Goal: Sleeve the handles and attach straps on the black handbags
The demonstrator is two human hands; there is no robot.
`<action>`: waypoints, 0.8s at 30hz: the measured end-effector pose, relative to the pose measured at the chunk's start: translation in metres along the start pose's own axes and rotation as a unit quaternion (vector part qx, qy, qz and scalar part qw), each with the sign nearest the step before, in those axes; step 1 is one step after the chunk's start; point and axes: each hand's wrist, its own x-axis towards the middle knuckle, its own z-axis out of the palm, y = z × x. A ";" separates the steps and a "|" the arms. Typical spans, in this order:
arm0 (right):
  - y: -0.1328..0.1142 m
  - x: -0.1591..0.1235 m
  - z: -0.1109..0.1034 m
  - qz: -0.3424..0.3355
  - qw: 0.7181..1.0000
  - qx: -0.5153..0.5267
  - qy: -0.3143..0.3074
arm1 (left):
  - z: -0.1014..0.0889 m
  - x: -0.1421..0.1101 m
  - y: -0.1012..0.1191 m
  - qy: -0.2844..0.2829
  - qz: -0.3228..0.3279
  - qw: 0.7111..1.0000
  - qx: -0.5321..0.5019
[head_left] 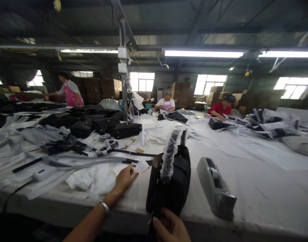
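Observation:
A black handbag (169,191) stands on the white table at the near edge, its upright handle (169,154) wrapped in clear plastic. My right hand (171,227) is at the bag's near bottom end, thumb and fingers closed on a black strap-like part; the frame's lower edge cuts the hand off. To the left of the bag is my left hand (126,178), a bracelet on its wrist. Its thumb and forefinger are drawn together at the edge of a small clear plastic piece (142,166).
A grey tape dispenser (216,188) stands right of the bag. Crumpled white wrapping (93,179), grey and black straps (88,160) and several black bags (126,130) cover the left side. A metal post (124,87) rises behind. Several co-workers (166,101) sit or stand across the table.

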 end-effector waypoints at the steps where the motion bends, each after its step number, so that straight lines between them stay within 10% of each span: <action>1: 0.000 0.000 0.001 -0.002 1.000 0.022 -0.003 | -0.003 0.002 -0.001 0.000 0.000 1.000 -0.019; 13: -0.013 -0.002 0.010 -0.049 0.998 -0.002 -0.029 | -0.065 -0.049 0.036 -0.099 -0.047 0.958 -0.264; 19: -0.012 -0.001 0.013 -0.056 0.997 -0.031 -0.039 | -0.058 -0.121 0.049 -0.277 -0.055 0.911 -0.299; 24: -0.011 0.001 0.012 -0.077 0.994 -0.079 -0.014 | -0.045 -0.137 0.052 -0.239 -0.034 0.917 -0.316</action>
